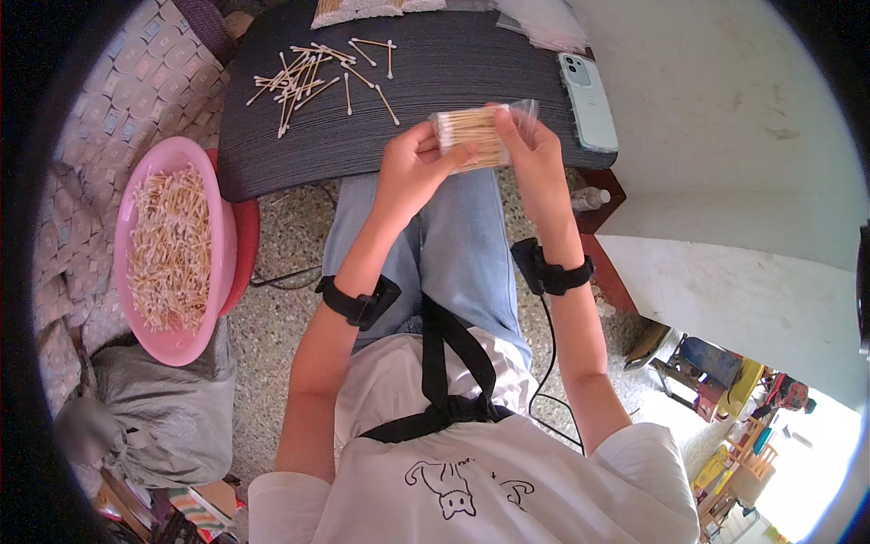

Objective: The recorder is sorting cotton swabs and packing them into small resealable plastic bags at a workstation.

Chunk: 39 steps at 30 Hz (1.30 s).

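Between my two hands, just past the near edge of the dark table, is a clear plastic bag of cotton swabs, their wooden sticks lying side by side. My left hand grips its left end, thumb across the front. At the other end my right hand pinches the bag, its thumb near the upper edge, where loose clear plastic sticks out. Loose cotton swabs lie scattered on the table beyond my left hand. The fingers behind the bag are hidden.
The dark table bears filled swab bags at its far edge, empty clear bags and a pale phone at right. A pink basin heaped with cotton swabs stands at left. A plastic bottle is below the table's right corner.
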Available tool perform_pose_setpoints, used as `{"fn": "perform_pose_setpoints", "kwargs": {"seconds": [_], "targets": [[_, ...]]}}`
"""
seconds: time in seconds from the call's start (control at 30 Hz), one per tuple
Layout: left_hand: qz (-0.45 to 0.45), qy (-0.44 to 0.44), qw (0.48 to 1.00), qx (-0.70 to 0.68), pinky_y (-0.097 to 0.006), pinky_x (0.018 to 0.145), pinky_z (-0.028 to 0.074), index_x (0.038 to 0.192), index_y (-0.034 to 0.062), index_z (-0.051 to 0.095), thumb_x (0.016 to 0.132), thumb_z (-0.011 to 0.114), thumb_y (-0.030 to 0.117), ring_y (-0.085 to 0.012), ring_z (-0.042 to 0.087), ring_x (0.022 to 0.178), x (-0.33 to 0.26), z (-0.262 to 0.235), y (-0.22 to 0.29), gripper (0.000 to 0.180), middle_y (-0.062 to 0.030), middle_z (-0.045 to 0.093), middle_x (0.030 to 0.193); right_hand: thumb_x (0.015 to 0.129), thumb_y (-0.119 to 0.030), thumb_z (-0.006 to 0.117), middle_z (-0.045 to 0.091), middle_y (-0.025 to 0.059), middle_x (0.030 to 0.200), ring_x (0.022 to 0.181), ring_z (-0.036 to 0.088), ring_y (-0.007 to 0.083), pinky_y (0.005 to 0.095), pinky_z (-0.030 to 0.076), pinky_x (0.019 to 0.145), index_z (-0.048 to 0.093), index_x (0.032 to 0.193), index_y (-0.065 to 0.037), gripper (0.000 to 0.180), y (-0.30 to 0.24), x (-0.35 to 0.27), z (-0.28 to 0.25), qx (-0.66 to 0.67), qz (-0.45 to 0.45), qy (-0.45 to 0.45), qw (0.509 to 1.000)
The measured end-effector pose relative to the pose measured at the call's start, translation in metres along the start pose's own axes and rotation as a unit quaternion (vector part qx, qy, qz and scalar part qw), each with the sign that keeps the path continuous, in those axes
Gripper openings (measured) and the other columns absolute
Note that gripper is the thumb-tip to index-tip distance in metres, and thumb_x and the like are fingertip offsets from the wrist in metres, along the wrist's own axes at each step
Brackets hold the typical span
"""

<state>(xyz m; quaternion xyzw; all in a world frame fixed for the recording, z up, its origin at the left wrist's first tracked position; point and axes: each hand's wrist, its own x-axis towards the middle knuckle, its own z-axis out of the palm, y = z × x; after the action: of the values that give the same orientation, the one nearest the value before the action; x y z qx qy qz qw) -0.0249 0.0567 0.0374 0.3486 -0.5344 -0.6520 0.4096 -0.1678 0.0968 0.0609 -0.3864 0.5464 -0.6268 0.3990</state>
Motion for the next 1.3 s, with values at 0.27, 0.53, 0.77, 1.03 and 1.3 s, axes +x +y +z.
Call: {"fn": "perform_pose_setpoints", "kwargs": {"seconds": [0.27, 0.53, 0.77, 1.03, 1.3], "targets": [[-0.038, -0.002, 0.998, -0.040, -0.023, 0.075, 0.051, 0.108, -0.0059, 0.060, 0.083, 0.071, 0.017, -0.0113, 0.064, 0.086, -0.001, 0.001, 0.008, 0.036, -0.0105, 0.066, 0.098, 0.087, -0.031, 0.066, 0.062, -0.0004, 0.074, 0.069, 0.053, 0.0036, 0.0202, 0.042, 0.060, 0.066, 0.087, 0.003, 0.034, 0.000, -0.001, -0.016, -0.070, 0.021, -0.083, 0.994], [0.001, 0.003, 1.000, -0.028, -0.024, 0.077, 0.051, 0.108, -0.0066, 0.059, 0.087, 0.066, 0.024, -0.0119, 0.063, 0.089, -0.003, -0.004, 0.008, 0.038, -0.0107, 0.066, 0.098, 0.088, -0.034, 0.065, 0.062, 0.0009, 0.071, 0.064, 0.053, 0.0043, 0.0207, 0.041, 0.057, 0.066, 0.085, 0.003, 0.037, -0.007, -0.006, -0.004, -0.062, 0.003, -0.059, 0.996], [-0.011, -0.002, 1.000, -0.007, -0.024, 0.072, 0.052, 0.110, -0.0072, 0.058, 0.090, 0.062, 0.027, -0.0120, 0.064, 0.086, -0.003, -0.008, 0.008, 0.040, -0.0107, 0.066, 0.096, 0.090, -0.036, 0.060, 0.062, 0.0035, 0.068, 0.059, 0.055, 0.0070, 0.0223, 0.043, 0.053, 0.065, 0.082, 0.004, 0.040, -0.004, -0.003, -0.010, -0.124, 0.012, -0.086, 0.988], [0.045, -0.041, 0.997, -0.045, -0.023, 0.073, 0.050, 0.122, 0.0015, 0.053, 0.087, 0.066, 0.015, -0.0126, 0.064, 0.087, -0.005, -0.013, 0.010, 0.040, -0.0123, 0.066, 0.098, 0.093, -0.032, 0.057, 0.063, 0.0053, 0.076, 0.061, 0.056, 0.0078, 0.0228, 0.045, 0.050, 0.060, 0.100, 0.004, 0.038, -0.002, -0.005, -0.012, -0.018, 0.057, -0.094, 0.994], [0.031, -0.042, 0.997, -0.049, -0.023, 0.076, 0.049, 0.120, 0.0021, 0.054, 0.088, 0.064, 0.015, -0.0110, 0.062, 0.088, -0.003, -0.015, 0.005, 0.035, -0.0108, 0.065, 0.098, 0.091, -0.021, 0.060, 0.063, 0.0046, 0.082, 0.064, 0.056, 0.0071, 0.0216, 0.043, 0.049, 0.058, 0.105, 0.002, 0.027, 0.002, -0.004, -0.012, -0.056, 0.001, -0.120, 0.991]]}}
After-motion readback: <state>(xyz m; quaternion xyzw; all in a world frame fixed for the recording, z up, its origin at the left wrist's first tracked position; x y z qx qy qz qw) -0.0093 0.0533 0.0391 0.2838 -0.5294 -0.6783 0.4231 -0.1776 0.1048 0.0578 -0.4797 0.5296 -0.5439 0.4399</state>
